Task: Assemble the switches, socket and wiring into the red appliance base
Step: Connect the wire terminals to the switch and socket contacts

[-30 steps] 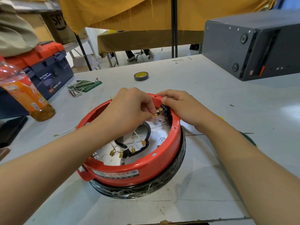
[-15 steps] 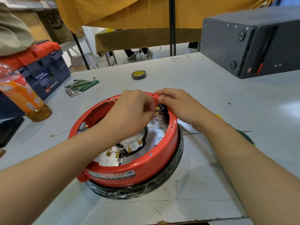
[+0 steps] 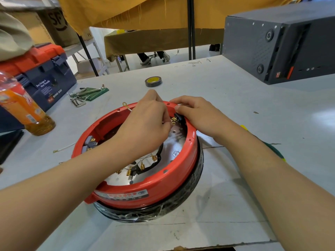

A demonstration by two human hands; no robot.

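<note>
"SF" in large black letters on the cardboard box [image 3: 54,24] at upper left. "WING BOX" in white on the blue front of the toolbox [image 3: 45,82], beneath smaller script too blurred to read. White label [image 3: 125,193] on the red appliance base [image 3: 163,185]: print illegible.

Red appliance base [image 3: 145,189] with silver inner plate [image 3: 174,142], brass terminals [image 3: 141,166], black socket [image 3: 178,117], black ring [image 3: 181,205] under it; left of base orange bottle [image 3: 21,107], navy toolbox [image 3: 45,78] with orange lid; behind base yellow-cored black tape roll [image 3: 153,81]; pale grey worktop [image 3: 235,115].
</note>
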